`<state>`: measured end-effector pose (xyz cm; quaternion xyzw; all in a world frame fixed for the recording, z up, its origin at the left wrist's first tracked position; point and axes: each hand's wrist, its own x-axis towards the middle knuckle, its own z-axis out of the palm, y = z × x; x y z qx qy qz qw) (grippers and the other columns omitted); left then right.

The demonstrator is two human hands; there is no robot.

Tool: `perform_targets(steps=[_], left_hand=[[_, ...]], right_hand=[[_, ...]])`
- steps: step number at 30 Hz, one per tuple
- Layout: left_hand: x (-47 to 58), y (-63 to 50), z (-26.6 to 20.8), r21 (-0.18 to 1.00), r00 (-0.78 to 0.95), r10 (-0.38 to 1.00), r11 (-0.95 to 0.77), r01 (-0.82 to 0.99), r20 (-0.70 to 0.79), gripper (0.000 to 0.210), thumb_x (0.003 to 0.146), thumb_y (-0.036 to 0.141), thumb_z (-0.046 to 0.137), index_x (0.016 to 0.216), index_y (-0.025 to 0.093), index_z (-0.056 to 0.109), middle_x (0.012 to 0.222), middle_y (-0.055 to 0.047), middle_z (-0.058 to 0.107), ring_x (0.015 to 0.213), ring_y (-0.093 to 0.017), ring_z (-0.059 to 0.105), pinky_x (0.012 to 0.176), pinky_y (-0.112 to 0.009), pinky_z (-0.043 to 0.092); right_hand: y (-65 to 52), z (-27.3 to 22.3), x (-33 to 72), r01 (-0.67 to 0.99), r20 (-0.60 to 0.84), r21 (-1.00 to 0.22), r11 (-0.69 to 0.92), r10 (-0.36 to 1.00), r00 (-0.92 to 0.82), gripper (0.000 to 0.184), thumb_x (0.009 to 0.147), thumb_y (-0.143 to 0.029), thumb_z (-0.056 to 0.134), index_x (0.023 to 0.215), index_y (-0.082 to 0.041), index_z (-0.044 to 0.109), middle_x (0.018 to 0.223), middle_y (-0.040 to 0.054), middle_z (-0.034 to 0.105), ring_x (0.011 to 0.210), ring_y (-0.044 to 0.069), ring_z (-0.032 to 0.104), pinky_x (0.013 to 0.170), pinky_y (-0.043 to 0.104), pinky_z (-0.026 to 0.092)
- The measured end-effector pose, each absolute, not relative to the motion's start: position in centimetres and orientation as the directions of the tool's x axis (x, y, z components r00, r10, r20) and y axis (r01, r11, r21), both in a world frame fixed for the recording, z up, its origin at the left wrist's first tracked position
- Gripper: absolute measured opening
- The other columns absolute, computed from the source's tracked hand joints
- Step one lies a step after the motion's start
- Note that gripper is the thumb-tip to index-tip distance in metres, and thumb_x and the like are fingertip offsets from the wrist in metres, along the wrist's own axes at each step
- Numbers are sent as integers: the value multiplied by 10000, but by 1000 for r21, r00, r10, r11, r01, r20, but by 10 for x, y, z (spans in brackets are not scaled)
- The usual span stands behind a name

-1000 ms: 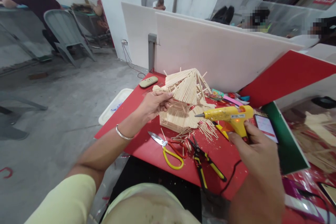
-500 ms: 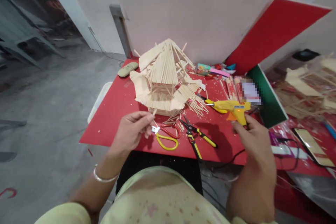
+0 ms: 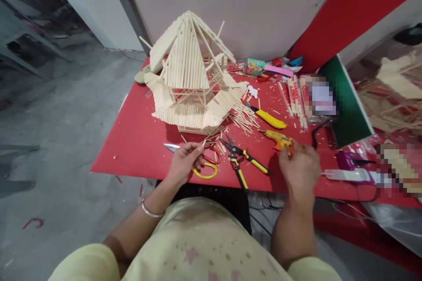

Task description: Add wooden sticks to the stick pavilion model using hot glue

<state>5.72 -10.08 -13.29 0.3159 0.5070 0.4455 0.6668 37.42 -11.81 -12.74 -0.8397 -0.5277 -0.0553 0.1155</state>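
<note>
My right hand [image 3: 299, 166] is closed around the handle of a yellow hot glue gun [image 3: 276, 137], which is low over the red tabletop with its nozzle pointing left. The fingers of my left hand [image 3: 186, 161] pinch a short wooden stick [image 3: 203, 143], mostly hidden by the fingertips. Below that hand are scissors [image 3: 209, 174] with one red and one yellow handle. A house model [image 3: 186, 63] of thin wooden sticks, with a peaked roof above a wider lower roof, stands beyond both hands. Between my hands lie black-and-yellow pliers [image 3: 243, 162].
A yellow-handled cutter [image 3: 270, 119] and a pile of loose sticks [image 3: 244, 116] lie right of the model. Packs of sticks [image 3: 296, 101] rest before a green panel [image 3: 346, 105]. A pale remote-like object [image 3: 141, 75] is at the left; a second stick model [image 3: 395, 79] stands far right.
My right hand has brought the glue gun down and left, toward the table. My left hand, still pinching the stick, has shifted right over the scissors. The view has moved closer to the model.
</note>
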Motion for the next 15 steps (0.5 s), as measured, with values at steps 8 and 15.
perform_targets(steps=[8, 15], left_hand=[[61, -96, -160, 960, 46, 977, 197, 199, -210, 285, 875, 472, 591, 898, 189, 615, 445, 66, 527, 372, -113, 540, 409, -191, 428], [53, -93, -171, 884, 73, 996, 16, 467, -57, 207, 946, 365, 498, 932, 210, 634, 501, 52, 558, 440, -118, 560, 487, -212, 416]], right_hand=[[-115, -137, 276, 950, 148, -299, 95, 988, -52, 367, 903, -412, 533, 1195, -211, 626, 1151, 91, 601, 1081, 247, 516, 926, 361, 402], [-112, -152, 281, 976, 132, -214, -37, 989, 67, 356, 907, -334, 501, 1219, -205, 616, 1153, 105, 587, 1058, 262, 497, 851, 371, 397]])
